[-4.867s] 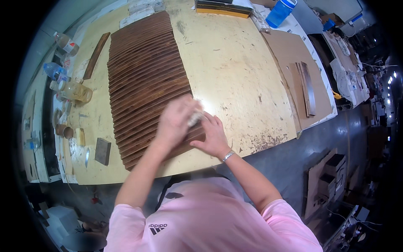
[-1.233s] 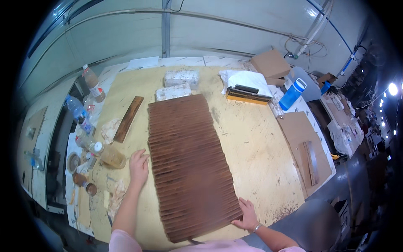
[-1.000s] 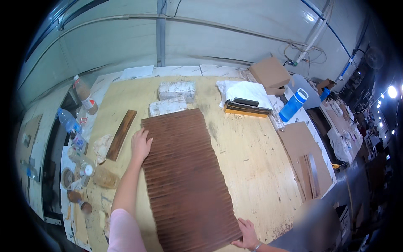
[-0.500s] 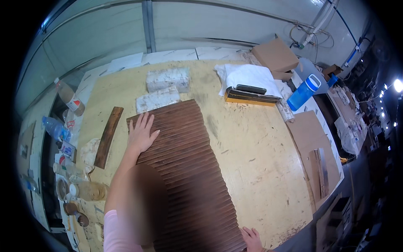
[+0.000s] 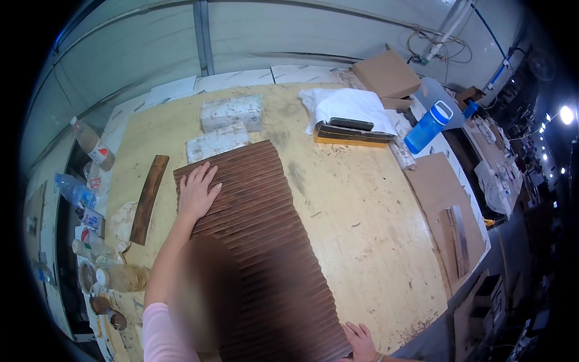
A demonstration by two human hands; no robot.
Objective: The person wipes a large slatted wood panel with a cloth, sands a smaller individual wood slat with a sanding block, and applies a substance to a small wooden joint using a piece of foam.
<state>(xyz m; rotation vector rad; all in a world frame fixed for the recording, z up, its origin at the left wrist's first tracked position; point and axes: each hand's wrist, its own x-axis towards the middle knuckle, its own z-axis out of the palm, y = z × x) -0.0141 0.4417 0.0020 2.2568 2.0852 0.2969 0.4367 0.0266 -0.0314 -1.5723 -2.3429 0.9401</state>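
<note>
A dark brown ribbed wooden panel [image 5: 259,199] lies lengthwise on the table in front of me. My left hand [image 5: 199,192] rests flat on its far left part, fingers spread across the ridges. At the panel's near right corner, my right hand [image 5: 360,342] touches the edge with fingers stretched out; part of that hand is hidden by the lower rim. A blurred patch covers my left forearm and some of the panel's near part. Just left of the panel lies a narrow dark wooden strip [image 5: 149,199], apart from it.
Two white wrapped blocks [image 5: 217,142] sit beyond the panel. Farther right are a white cloth [image 5: 353,105], a black-and-yellow box [image 5: 350,136], a blue bottle [image 5: 427,130] and a cardboard box [image 5: 386,75]. Bottles and jars [image 5: 123,277] line the left edge. Wood strips [image 5: 456,241] lie on cardboard at right.
The view has shifted slightly, so the whole scene sits a little farther left. Both hands keep about the same places on the panel.
</note>
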